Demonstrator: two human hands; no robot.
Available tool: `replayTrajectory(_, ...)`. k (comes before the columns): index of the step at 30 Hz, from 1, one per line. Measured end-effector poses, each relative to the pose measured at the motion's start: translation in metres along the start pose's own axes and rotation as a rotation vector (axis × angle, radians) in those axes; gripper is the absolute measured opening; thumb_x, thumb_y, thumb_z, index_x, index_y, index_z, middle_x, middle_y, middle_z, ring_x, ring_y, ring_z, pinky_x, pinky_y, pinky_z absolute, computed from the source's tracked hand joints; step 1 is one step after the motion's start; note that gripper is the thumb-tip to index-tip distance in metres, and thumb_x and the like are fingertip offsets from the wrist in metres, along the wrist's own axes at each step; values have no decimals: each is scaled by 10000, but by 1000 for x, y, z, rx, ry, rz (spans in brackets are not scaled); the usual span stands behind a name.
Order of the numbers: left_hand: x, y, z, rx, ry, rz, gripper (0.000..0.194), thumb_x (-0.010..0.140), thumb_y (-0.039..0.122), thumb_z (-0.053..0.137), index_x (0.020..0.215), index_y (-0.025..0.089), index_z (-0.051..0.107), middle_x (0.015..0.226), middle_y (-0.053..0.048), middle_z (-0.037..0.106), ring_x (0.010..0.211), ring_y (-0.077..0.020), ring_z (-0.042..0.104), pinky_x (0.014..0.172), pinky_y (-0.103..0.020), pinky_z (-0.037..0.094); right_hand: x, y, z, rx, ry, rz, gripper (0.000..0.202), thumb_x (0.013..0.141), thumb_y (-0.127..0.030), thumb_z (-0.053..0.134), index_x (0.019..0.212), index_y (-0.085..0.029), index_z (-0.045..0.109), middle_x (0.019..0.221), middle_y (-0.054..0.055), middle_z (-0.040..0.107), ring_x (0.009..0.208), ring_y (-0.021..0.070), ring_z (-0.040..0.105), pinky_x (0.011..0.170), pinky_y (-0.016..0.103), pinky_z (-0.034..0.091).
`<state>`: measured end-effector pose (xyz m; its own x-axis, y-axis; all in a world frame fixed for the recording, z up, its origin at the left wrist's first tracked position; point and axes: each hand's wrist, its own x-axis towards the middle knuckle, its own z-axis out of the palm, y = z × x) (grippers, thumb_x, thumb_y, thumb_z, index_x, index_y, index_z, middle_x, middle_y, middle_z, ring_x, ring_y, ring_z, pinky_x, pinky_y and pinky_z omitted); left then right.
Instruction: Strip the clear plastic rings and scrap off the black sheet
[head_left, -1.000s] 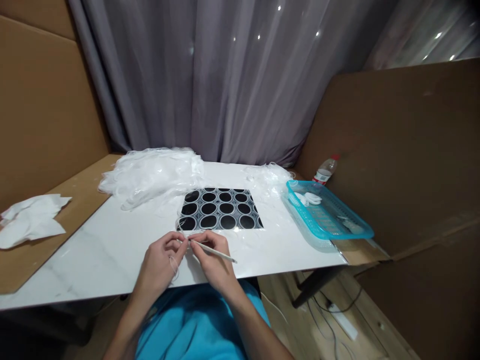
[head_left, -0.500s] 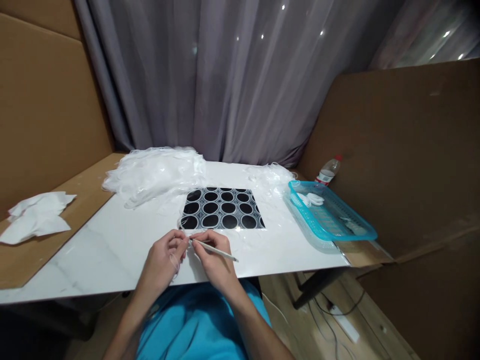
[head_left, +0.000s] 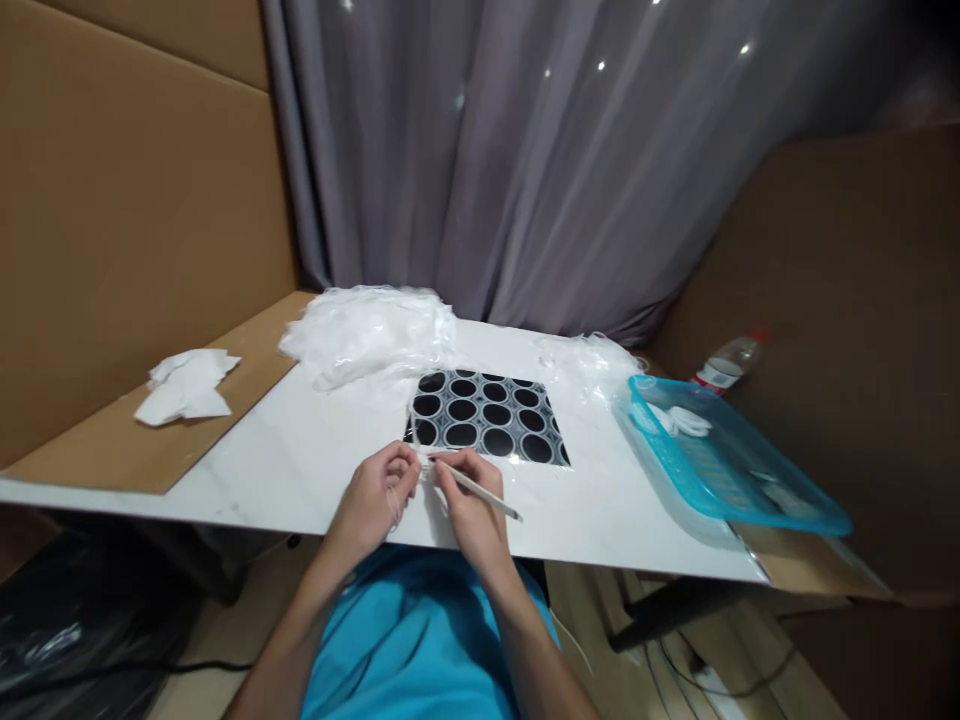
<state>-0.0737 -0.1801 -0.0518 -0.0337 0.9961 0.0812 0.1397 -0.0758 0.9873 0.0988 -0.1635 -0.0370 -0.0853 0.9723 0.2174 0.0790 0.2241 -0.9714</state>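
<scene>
Near the table's front edge, my left hand (head_left: 381, 492) is closed on a thin white cord, a loop of which hangs by its fingers. Close beside it, my right hand (head_left: 474, 505) grips a slim white pen-like tool (head_left: 486, 494) with its tip pointing at my left fingertips. Just beyond both hands lies a black mat with a circle pattern (head_left: 496, 413). A large pile of white, clear-wrapped stringy items (head_left: 371, 335) is at the back left, and a smaller pile (head_left: 589, 362) is at the back right.
To the right, a blue basket (head_left: 739, 515) holds white coiled pieces. Behind it lies a bottle with a red cap (head_left: 731, 364). Crumpled white tissue (head_left: 187, 388) rests on cardboard at left. Cardboard walls (head_left: 135, 180) and a grey curtain (head_left: 480, 150) surround the table (head_left: 300, 475).
The view has turned, so most of the scene appears shifted right. Both hands remain close together, with the tool still in my right hand.
</scene>
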Motion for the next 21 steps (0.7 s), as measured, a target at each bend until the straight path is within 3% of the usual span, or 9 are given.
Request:
replayTrajectory(7,0,1,-1,7,83,-2,247,979,447,702,931,218,622,690,47,613,496,-98,529,493,-200,370,3,2,-10,-27,98,21,307,990,-501,747,1008,-206,829,1043,106,846,957,286,773,856,375,597)
replayTrajectory(12,-5,12,-1,-5,143,22,209,959,408,697,902,218,632,684,47,613,499,-96,513,509,-209,364,5,-4,-47,-216,199,2,362,951,-553,773,1001,-202,843,1124,130,853,1052,335,770,966,436,572)
replayTrajectory(15,-7,17,-1,1,174,19,187,935,375,705,862,219,632,675,44,626,500,-96,518,509,-211,353,6,-1,-73,-304,258,33,413,910,-593,793,1007,-197,855,1084,130,856,1033,362,773,935,456,579)
replayTrajectory(21,-6,9,-3,-80,233,63,190,972,384,677,889,226,614,693,63,605,430,-78,486,459,-213,335,2,10,-105,-340,546,8,414,873,-585,835,1010,-194,850,1010,121,848,1035,381,793,881,474,640)
